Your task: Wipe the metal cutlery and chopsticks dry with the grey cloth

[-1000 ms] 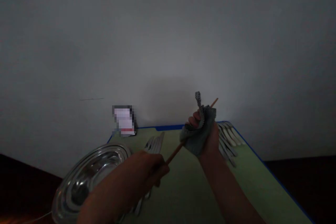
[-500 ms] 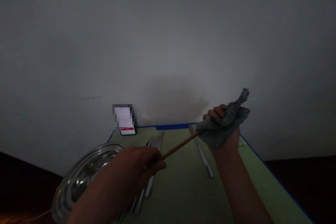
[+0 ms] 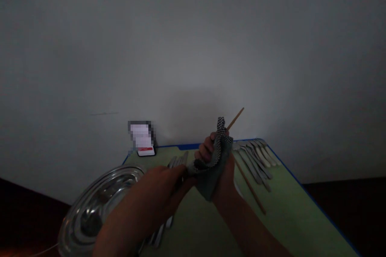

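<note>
A wooden chopstick (image 3: 235,118) slants across the two hands, its thin tip sticking out up and to the right. My right hand (image 3: 208,150) is closed around it through a grey-green cloth (image 3: 212,176) with a black-and-white checked edge. At the lower end, my left hand (image 3: 163,186) pinches the chopstick where it meets the cloth; that end is hidden by the fingers. Another wooden chopstick (image 3: 251,188) lies on the green table to the right of my right forearm.
Several forks and spoons (image 3: 256,156) lie in a row at the table's right rear. More cutlery (image 3: 159,233) lies under my left hand. A steel basin (image 3: 70,213) stands at the left. A phone (image 3: 144,136) leans on the wall behind the green tabletop (image 3: 289,209).
My right hand and the cloth have slid left along the chopstick towards my left hand, baring its tip. The cutlery and chopstick at the right have come into view.
</note>
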Demonstrator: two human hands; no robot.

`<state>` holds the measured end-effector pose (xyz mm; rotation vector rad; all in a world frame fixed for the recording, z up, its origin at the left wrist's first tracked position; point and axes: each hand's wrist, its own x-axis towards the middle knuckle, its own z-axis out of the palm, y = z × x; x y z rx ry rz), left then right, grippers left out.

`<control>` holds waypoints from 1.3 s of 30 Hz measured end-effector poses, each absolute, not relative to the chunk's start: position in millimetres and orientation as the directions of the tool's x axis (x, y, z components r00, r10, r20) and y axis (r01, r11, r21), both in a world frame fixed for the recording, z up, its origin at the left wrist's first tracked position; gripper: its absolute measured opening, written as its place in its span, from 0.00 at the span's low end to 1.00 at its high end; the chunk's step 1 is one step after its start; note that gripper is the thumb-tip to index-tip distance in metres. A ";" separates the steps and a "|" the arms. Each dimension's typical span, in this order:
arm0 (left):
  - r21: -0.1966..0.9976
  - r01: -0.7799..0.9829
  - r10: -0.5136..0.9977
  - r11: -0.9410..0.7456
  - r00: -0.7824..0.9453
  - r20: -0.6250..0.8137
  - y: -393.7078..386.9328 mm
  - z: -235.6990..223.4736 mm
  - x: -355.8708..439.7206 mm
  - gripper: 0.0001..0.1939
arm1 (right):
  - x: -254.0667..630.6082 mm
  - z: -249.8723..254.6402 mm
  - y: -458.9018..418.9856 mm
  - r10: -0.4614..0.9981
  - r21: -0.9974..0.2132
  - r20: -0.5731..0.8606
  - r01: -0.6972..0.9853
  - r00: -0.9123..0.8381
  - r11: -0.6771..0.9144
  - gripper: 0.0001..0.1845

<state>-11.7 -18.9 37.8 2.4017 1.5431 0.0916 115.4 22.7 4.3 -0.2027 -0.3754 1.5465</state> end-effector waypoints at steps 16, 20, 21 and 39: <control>0.421 0.846 0.899 -0.328 0.416 -0.134 -20.2 37.8 -25.4 0.14 | 191.6 2.8 52.3 0.981 -0.264 0.106 -0.947 0.161 0.184 0.15; 0.402 0.855 0.903 -0.327 0.408 -0.133 -19.4 39.8 -25.3 0.11 | 192.0 3.0 50.6 0.978 -0.235 0.090 -0.950 0.190 0.206 0.14; 0.390 0.857 0.903 -0.336 0.410 -0.124 -19.0 39.4 -24.4 0.10 | 186.3 3.9 48.6 0.976 -0.231 0.101 -0.950 0.191 0.209 0.14; 0.374 0.798 0.857 -0.473 0.514 -0.012 -13.3 29.1 -22.2 0.12 | 119.8 5.8 22.3 0.996 -0.450 0.073 -0.890 0.049 0.077 0.25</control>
